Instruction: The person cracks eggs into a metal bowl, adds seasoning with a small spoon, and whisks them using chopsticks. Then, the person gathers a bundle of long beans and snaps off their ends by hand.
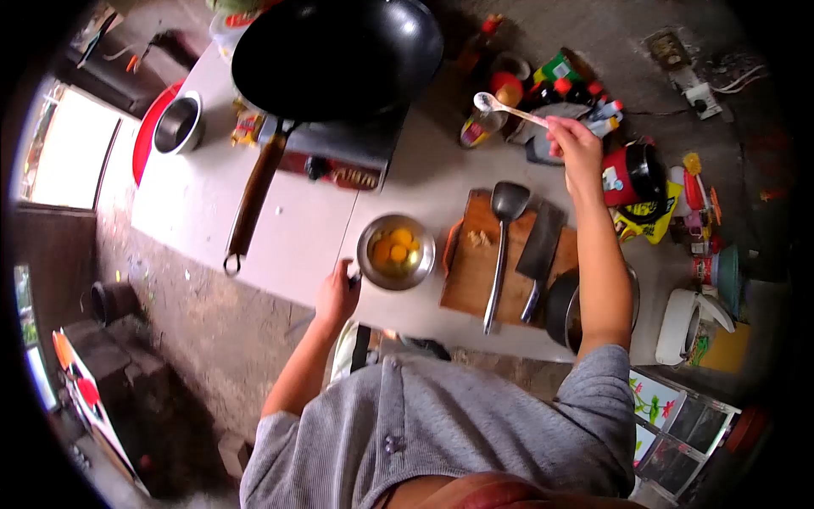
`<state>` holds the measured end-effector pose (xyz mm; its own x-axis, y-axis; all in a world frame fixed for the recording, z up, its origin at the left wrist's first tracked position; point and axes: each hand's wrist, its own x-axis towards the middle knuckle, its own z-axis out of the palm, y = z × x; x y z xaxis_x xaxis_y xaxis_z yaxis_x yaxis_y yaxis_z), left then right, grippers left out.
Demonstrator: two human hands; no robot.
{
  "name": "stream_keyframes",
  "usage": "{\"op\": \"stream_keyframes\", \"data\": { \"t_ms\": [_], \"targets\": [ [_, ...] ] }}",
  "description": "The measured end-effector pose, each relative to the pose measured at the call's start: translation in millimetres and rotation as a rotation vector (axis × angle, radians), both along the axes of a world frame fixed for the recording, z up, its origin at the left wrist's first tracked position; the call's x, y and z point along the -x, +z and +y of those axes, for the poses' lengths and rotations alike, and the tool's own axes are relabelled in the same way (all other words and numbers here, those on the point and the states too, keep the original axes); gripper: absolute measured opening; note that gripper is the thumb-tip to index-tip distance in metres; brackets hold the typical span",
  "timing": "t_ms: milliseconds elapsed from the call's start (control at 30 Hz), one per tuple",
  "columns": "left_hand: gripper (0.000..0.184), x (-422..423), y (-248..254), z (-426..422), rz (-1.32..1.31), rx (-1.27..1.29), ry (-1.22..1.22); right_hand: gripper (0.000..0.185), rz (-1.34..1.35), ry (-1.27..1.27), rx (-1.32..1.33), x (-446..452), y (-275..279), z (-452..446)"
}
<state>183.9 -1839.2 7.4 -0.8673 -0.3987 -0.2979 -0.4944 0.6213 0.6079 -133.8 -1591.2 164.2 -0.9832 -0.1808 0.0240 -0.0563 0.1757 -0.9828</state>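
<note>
My right hand (574, 151) is closed on the handle of a spoon (507, 109), raised over the condiments at the back right of the table. The spoon's bowl points left, with something pale in it. Close to the front edge stands a metal bowl (429, 252) holding several raw eggs (397, 246) with whole yolks. My left hand (337, 293) is closed at the bowl's left side, around a short dark part that looks like its handle.
A wok (339, 59) sits on a stove (373, 144), its wooden handle jutting toward me. A cutting board (466, 276) carries chopped bits, a spatula (504, 246) and a cleaver (543, 242). A dark pot (561, 310) is partly under my right arm. An empty metal basin (178, 123) stands left.
</note>
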Motion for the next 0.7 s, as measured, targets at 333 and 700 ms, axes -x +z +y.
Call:
{"op": "stream_keyframes", "data": {
  "t_ms": [333,700],
  "targets": [
    [0.036,-46,114,16,1.11,-0.267,-0.047,0.016,-0.213,0.098,0.042,-179,-48,10],
    [0.049,-55,162,97,1.37,-0.535,-0.001,0.015,-0.116,0.173,-0.009,-222,-64,35]
  ]
}}
